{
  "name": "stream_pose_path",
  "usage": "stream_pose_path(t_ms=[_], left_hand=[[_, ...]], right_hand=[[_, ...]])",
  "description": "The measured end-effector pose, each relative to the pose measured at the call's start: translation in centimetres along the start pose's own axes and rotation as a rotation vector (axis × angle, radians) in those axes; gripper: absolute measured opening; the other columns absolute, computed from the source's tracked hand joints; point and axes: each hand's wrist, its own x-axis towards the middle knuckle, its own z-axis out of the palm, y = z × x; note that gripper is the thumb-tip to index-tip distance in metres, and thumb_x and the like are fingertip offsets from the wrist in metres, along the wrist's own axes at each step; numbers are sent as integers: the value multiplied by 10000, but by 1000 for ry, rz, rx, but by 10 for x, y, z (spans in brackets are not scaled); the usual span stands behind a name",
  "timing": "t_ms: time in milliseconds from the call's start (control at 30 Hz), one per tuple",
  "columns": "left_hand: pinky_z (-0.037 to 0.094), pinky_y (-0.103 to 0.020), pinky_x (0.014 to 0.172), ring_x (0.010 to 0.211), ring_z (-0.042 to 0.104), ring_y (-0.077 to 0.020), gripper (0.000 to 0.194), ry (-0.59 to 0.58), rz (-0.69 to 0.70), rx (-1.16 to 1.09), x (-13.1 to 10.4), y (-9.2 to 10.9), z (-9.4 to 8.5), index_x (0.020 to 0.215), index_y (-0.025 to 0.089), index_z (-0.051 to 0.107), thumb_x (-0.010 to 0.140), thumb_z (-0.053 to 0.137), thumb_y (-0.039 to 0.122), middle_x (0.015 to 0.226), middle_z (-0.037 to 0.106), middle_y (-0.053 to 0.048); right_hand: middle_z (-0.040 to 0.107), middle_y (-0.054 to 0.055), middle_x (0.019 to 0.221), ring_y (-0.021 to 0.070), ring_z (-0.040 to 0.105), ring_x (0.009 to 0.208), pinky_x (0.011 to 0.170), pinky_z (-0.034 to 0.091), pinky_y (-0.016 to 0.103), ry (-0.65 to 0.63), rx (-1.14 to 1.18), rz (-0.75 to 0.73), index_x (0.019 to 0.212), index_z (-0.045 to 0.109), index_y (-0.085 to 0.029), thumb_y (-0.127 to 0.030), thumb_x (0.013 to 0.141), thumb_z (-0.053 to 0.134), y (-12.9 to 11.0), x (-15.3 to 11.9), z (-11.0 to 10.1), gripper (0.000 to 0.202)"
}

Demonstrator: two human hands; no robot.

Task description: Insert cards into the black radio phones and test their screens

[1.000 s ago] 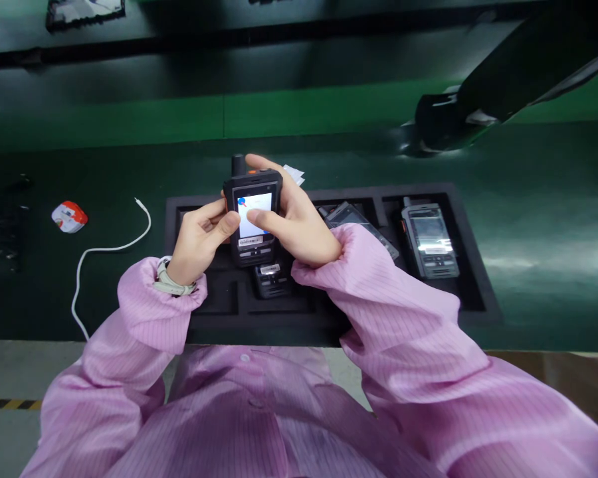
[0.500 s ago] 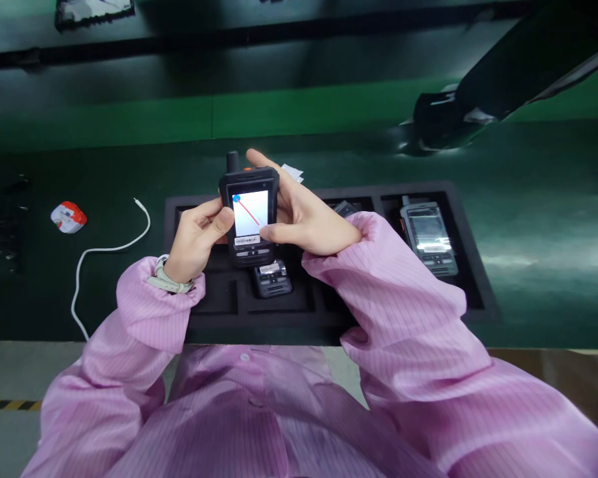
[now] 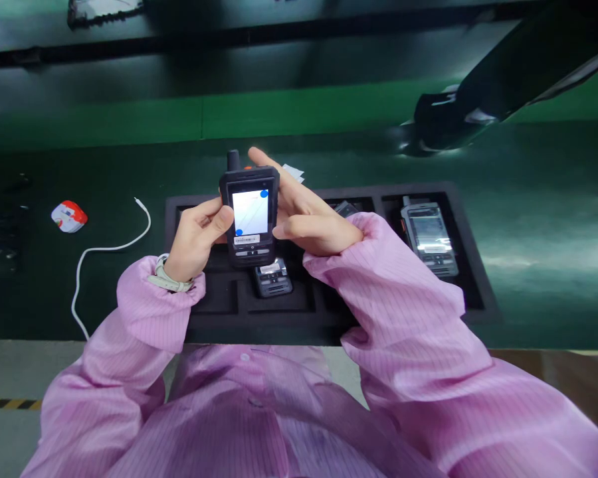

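A black handheld radio [image 3: 252,216] with a stubby antenna is held upright above the foam tray [image 3: 458,265]. Its lit white screen shows two blue dots in opposite corners and thin diagonal lines. My left hand [image 3: 197,236] grips the radio's left side, thumb on the front edge. On the other side, my right hand [image 3: 311,216] supports the radio, its fingers partly hidden behind it and its thumb at the right edge, off the screen. Below lies a second radio [image 3: 274,279], partly covered by the held one. Another radio [image 3: 430,236] rests in the tray's right compartment.
A white cable [image 3: 104,249] curls over the green bench at left, near a red and white object [image 3: 69,216]. Dark cables [image 3: 0,226] lie at the far left. A thick black arm-like post [image 3: 478,99] slants in from the upper right. Small white papers [image 3: 293,173] lie behind the tray.
My right thumb has moved off the screen to the radio's right edge. The red line is gone, and the screen now shows blue dots at upper right and lower left.
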Motion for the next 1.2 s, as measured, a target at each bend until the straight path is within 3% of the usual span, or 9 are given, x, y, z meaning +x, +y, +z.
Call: stream_pose_path(t_ms=[200,433,667,800,900,1000,1100,1200], left_hand=[[424,-158,442,550,565,-83,456,4,10,-25,0,2,1,875,182,779,827,745,634,684,642,2],[484,-184,487,555,531,-89,476,25,-12,-22,0,3,2,857,172,781,788,774,644,652,568,10],[535,-214,532,587,594,-115,498,31,-45,-54,-1,5,3,850,166,763,775,777,658,663,597,3],[580,-238,565,639,629,-135,509,47,-68,-82,1,6,4,743,169,685,756,788,667,684,599,3],[548,-201,523,590,571,-99,545,99,-55,-122,4,7,2,640,169,578,730,819,651,652,534,26],[488,-164,472,549,517,-72,560,130,-46,-149,6,8,1,628,169,543,716,836,639,637,495,40],[504,-175,488,568,548,-85,547,139,-51,-156,7,8,0,651,173,549,726,832,636,642,507,37],[557,-205,547,644,630,-122,527,134,-60,-166,7,8,0,686,176,571,728,834,630,652,532,32]], right_hand=[[517,64,1527,221,674,1169,952,603,369,132,-157,-80,1657,54,-308,-400,808,722,3,3,10,1084],[604,67,1351,222,686,1074,875,612,370,249,-258,-177,1640,111,-333,-455,726,846,8,5,21,1180],[600,33,1348,186,668,1001,855,592,348,250,-178,-132,1596,237,-337,-437,771,771,3,3,20,988],[663,-11,1194,189,685,978,819,595,353,320,-54,-35,1564,296,-370,-532,840,691,4,5,20,841],[678,-5,1066,182,690,906,722,588,312,377,61,44,1446,450,-336,-622,903,592,5,9,18,631],[672,25,1038,175,669,859,635,563,271,374,116,129,1219,589,-260,-699,879,580,4,12,18,556],[662,39,1039,166,633,833,589,543,254,382,108,180,1039,610,-233,-710,848,615,4,13,19,514],[643,33,1002,162,609,825,575,538,245,396,81,175,980,603,-238,-682,840,653,4,13,20,468]])
